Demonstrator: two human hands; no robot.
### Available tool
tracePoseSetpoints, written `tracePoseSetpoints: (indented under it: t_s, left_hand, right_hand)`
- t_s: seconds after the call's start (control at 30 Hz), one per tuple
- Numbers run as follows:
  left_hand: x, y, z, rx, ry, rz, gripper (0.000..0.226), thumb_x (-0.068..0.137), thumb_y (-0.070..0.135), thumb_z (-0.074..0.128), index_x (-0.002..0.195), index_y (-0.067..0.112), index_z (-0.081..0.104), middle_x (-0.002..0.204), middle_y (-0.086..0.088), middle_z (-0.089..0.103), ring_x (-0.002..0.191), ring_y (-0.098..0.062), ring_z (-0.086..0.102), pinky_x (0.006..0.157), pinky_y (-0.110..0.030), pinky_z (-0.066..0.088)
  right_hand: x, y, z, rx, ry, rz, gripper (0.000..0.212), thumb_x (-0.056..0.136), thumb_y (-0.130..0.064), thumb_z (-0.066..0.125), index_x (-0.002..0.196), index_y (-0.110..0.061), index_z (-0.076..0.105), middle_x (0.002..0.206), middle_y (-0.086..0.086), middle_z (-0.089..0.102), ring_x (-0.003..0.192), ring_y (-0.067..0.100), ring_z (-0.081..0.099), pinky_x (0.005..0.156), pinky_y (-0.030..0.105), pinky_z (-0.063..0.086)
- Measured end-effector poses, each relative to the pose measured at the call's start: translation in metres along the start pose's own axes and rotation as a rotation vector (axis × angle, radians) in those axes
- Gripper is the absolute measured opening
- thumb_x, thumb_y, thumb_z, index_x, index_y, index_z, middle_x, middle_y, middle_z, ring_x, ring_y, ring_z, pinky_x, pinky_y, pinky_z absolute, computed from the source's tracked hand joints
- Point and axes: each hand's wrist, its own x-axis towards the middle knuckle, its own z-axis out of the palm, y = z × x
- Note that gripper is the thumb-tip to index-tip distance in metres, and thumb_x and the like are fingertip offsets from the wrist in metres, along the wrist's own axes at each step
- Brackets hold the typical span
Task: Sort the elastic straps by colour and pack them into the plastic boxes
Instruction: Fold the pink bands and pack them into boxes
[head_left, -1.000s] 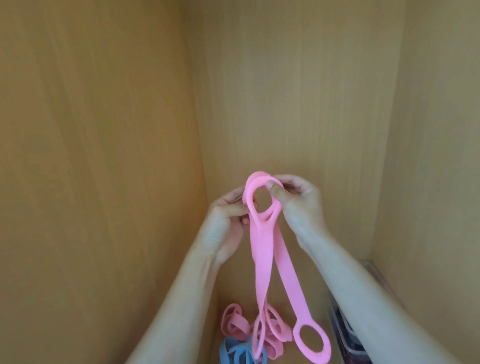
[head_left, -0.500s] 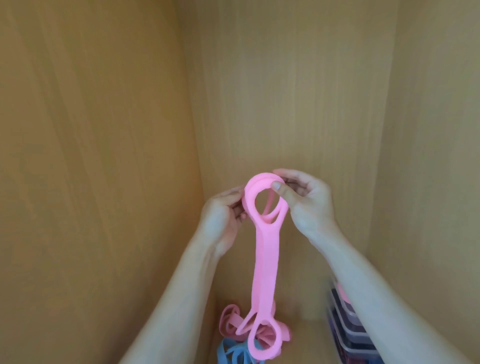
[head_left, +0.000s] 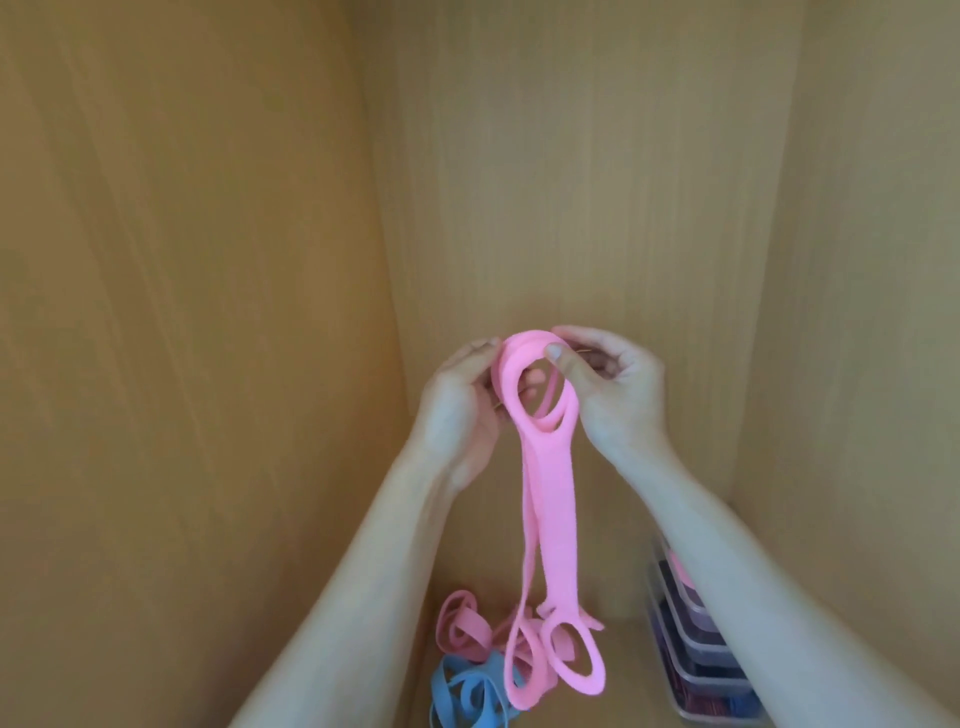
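Left hand (head_left: 457, 415), right hand (head_left: 618, 395) pinch folded pink strap (head_left: 550, 499).

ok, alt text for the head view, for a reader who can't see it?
A person's left hand and right hand hold the top rings of long pink elastic straps, which hang down inside a wooden cabinet. On its floor lie loose pink straps and blue straps; stacked clear plastic boxes stand at right.

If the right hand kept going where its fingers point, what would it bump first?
The right hand pinches the pink strap; beyond its loop, probably the left hand, though depth is unclear.
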Motion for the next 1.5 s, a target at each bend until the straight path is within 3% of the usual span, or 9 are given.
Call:
tracePoseSetpoints:
  t_s: [0.3,0.47,0.73,0.83,0.93,1.03,1.13,1.27,1.5]
  left_hand:
    - [0.001,-0.002,0.011,-0.009,0.039,-0.022,0.019,0.104,0.008,0.034,0.107,0.003,0.051,0.068,-0.008,0.043,0.058,-0.017,0.035,0.061,-0.031,0.033]
    - [0.001,-0.006,0.003,-0.037,0.05,-0.051,0.015,0.103,0.01,0.038,0.104,0.004,0.052,0.064,-0.006,0.042,0.055,-0.015,0.033,0.06,-0.031,0.033]
    - [0.0,-0.006,-0.01,0.054,0.02,0.019,0.024,0.104,0.017,0.04,0.095,0.004,0.058,0.071,-0.01,0.051,0.062,-0.017,0.049,0.067,-0.031,0.041]
    - [-0.007,-0.02,-0.026,0.184,0.169,0.112,0.023,0.104,0.017,0.041,0.103,0.006,0.061,0.095,-0.011,0.064,0.086,-0.02,0.061,0.081,-0.031,0.047]
    - [-0.035,-0.06,-0.048,0.338,0.398,0.202,0.019,0.095,-0.008,0.045,0.09,0.008,0.055,0.083,-0.01,0.056,0.074,-0.018,0.052,0.066,-0.021,0.042]
    - [-0.072,-0.108,-0.069,0.557,0.243,0.052,0.023,0.091,-0.014,0.051,0.083,0.003,0.063,0.07,-0.003,0.062,0.066,-0.012,0.056,0.063,-0.015,0.044]
    - [-0.086,-0.135,-0.079,0.643,0.122,-0.097,0.024,0.092,-0.009,0.058,0.096,0.01,0.072,0.089,-0.005,0.073,0.079,-0.01,0.064,0.074,-0.017,0.05]
    - [-0.074,-0.138,-0.078,0.631,0.038,-0.135,0.027,0.092,-0.003,0.065,0.106,0.019,0.073,0.093,-0.006,0.07,0.08,-0.003,0.062,0.076,-0.015,0.05]
    - [-0.042,-0.147,-0.069,0.881,-0.063,-0.134,0.026,0.088,0.006,0.073,0.113,0.013,0.073,0.121,-0.006,0.057,0.099,-0.014,0.057,0.091,-0.017,0.047]
  right_hand:
    - [0.002,0.007,-0.004,-0.109,-0.093,-0.039,0.028,0.084,-0.009,0.08,0.093,-0.033,0.07,0.104,-0.003,0.072,0.084,-0.001,0.066,0.08,0.022,0.053]
    - [0.009,0.006,-0.015,-0.172,-0.313,-0.046,0.033,0.084,-0.007,0.08,0.1,-0.033,0.069,0.093,-0.02,0.075,0.087,0.003,0.07,0.078,0.017,0.053]
    - [0.018,-0.005,-0.011,-0.348,-0.419,-0.089,0.031,0.083,-0.003,0.078,0.098,-0.029,0.072,0.087,-0.015,0.073,0.079,-0.002,0.066,0.072,0.011,0.047]
    - [0.023,-0.011,-0.006,-0.374,-0.427,-0.113,0.029,0.084,-0.002,0.077,0.097,-0.027,0.072,0.085,-0.017,0.072,0.074,-0.006,0.063,0.068,0.008,0.045]
    - [0.031,-0.017,-0.004,-0.398,-0.405,-0.116,0.026,0.084,-0.006,0.078,0.098,-0.027,0.073,0.087,-0.017,0.072,0.073,-0.006,0.062,0.068,0.006,0.044]
    - [0.039,-0.022,-0.003,-0.4,-0.391,-0.112,0.024,0.083,-0.005,0.079,0.099,-0.023,0.074,0.087,-0.014,0.072,0.071,-0.006,0.061,0.068,0.008,0.046]
    - [0.045,-0.029,-0.004,-0.404,-0.404,-0.12,0.025,0.082,-0.006,0.08,0.096,-0.026,0.074,0.089,-0.01,0.075,0.075,0.001,0.066,0.07,0.013,0.05]
    - [0.054,-0.038,-0.005,-0.396,-0.397,-0.152,0.024,0.082,-0.005,0.08,0.095,-0.025,0.074,0.09,-0.007,0.076,0.082,0.013,0.07,0.072,0.017,0.054]
    - [0.064,-0.039,-0.01,-0.384,-0.378,-0.181,0.028,0.081,-0.003,0.08,0.089,-0.029,0.073,0.081,-0.016,0.074,0.075,-0.002,0.067,0.071,0.013,0.05]
